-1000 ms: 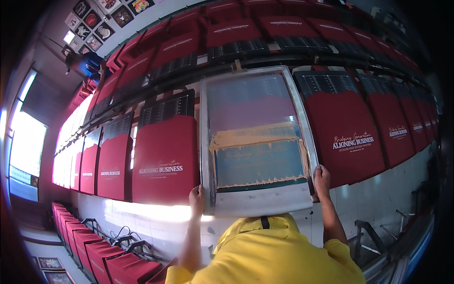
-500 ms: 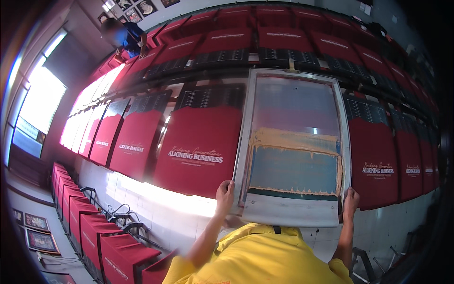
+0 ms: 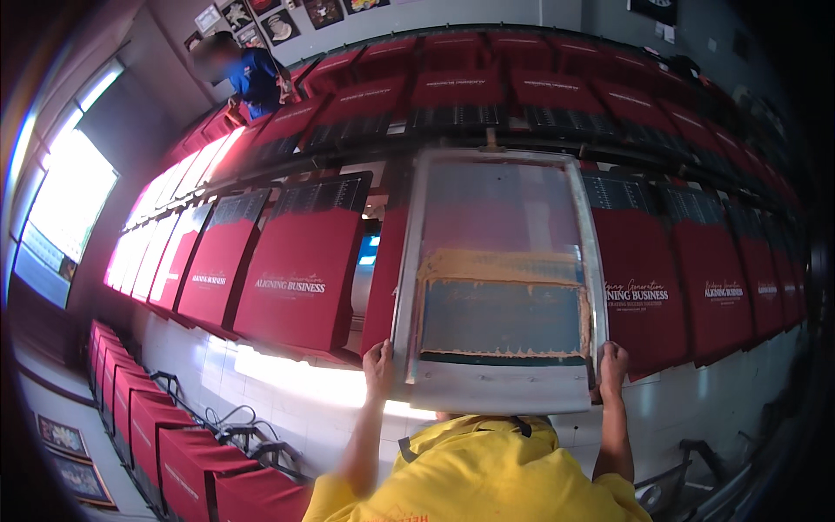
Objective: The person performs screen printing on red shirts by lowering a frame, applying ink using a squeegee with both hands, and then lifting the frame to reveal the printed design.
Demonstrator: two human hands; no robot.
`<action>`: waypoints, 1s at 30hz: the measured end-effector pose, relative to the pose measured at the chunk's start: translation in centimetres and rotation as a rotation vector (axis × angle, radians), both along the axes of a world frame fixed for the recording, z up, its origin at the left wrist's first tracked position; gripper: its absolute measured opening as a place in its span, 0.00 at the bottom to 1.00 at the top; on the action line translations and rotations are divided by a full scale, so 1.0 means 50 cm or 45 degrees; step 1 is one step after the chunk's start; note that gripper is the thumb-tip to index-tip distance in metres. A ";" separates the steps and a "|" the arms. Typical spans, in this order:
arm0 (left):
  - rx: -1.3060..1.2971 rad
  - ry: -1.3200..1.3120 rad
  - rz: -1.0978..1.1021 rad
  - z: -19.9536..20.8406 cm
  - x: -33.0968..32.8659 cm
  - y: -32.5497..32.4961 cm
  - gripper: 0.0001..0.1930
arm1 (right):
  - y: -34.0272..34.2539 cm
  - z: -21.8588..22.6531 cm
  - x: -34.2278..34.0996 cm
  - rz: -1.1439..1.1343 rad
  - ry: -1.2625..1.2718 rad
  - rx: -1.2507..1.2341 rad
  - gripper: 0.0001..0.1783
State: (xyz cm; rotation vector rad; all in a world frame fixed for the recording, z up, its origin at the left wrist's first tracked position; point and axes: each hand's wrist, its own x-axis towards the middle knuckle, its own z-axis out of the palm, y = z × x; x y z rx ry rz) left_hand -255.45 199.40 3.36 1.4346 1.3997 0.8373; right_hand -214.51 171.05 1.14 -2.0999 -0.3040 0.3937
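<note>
Both forearms (image 3: 364, 439) reach forward, well apart, with the left grip (image 3: 378, 370) and right grip (image 3: 612, 370) curled.

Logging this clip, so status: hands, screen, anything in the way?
Left hand and right hand gripping screen by its sides. Screen partly hides red cloths either side. No obstruction visible; underside hidden.

Desk (image 3: 300, 163), long and dark, carrying two facing rows of flat boards (image 3: 613, 191); near-row boards with rounded far corners and pale ruled marks on their bare far ends. On each clearly seen near-row board: one red cloth (image 3: 644, 257), white lettering showing on most. Far row: matching red cloths, bare board ends toward the near row. Framed screen (image 3: 500, 317): over the near row, contact indeterminable.
</note>
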 end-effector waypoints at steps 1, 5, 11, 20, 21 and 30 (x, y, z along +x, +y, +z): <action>-0.006 -0.045 -0.005 0.005 -0.027 0.014 0.24 | 0.029 -0.004 -0.038 -0.059 -0.074 0.117 0.18; -0.028 0.112 -0.043 0.004 -0.099 0.080 0.23 | 0.092 -0.035 -0.107 -0.046 -0.256 0.176 0.19; 0.032 0.126 -0.084 0.005 -0.124 0.144 0.24 | 0.164 0.019 -0.135 0.111 -0.190 -0.032 0.21; 0.011 0.245 -0.143 0.016 -0.110 0.206 0.24 | 0.213 0.011 -0.122 0.135 -0.297 -0.059 0.20; 0.006 0.190 -0.123 0.013 -0.107 0.206 0.23 | 0.211 0.009 -0.124 0.130 -0.324 -0.067 0.20; -0.106 0.051 -0.114 -0.027 -0.136 0.222 0.18 | 0.231 0.014 -0.154 0.074 -0.360 -0.165 0.19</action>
